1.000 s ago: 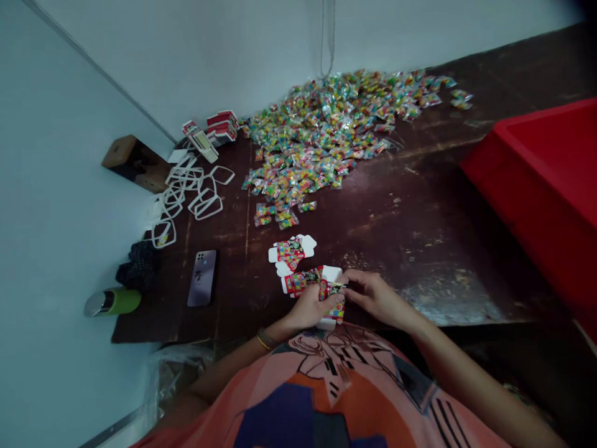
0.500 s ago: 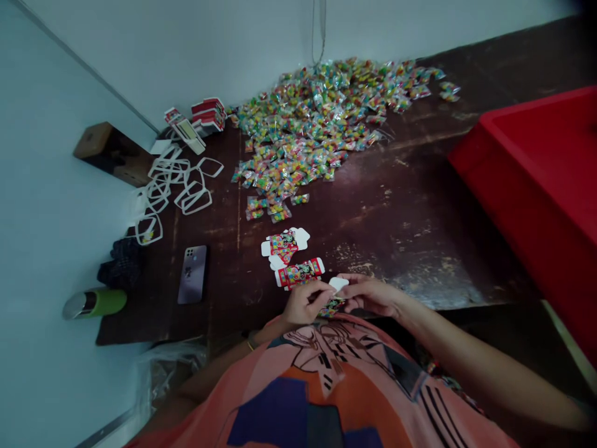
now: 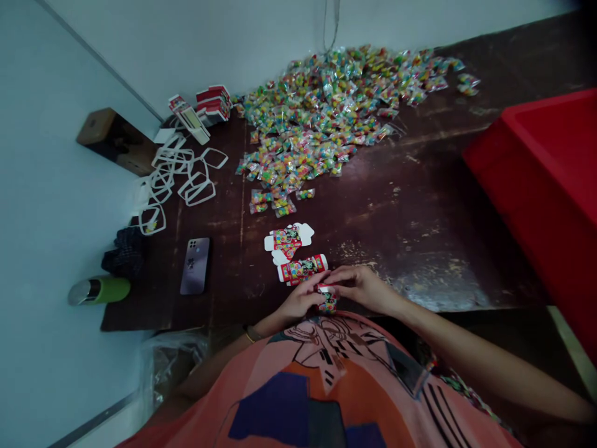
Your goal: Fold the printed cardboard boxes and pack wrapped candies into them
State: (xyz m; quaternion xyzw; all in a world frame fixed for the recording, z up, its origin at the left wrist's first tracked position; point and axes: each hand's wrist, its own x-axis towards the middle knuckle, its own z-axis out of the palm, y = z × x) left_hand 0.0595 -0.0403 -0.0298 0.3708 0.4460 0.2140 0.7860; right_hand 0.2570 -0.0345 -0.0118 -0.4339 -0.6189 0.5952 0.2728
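Observation:
Close to my body, at the table's front edge, a small printed candy box (image 3: pixel 328 302) is held between both hands. My left hand (image 3: pixel 302 300) is closed around its left side. The fingers of my right hand (image 3: pixel 362 287) are bent over its top and right side. Parts of the box are hidden by the fingers. Just beyond my hands lie flattened printed cartons: a red-edged one (image 3: pixel 303 268) and another with white flaps spread out (image 3: pixel 287 238). Farther off, a large heap of small candy packets (image 3: pixel 321 118) in clear wrappers covers the back of the table.
A large red bin (image 3: pixel 522 155) stands at the right. On the left are a phone (image 3: pixel 194 266), a green bottle (image 3: pixel 112 290), a dark cloth (image 3: pixel 124 252), white loops (image 3: pixel 198 190), a brown box (image 3: pixel 116 140) and stacked red-and-white cartons (image 3: pixel 213 104). A clear plastic bag (image 3: pixel 172 354) hangs below the table edge.
The white flap that stood up from the box between my hands no longer shows; its red top edge does. My right hand has moved over the top. The view has shifted slightly.

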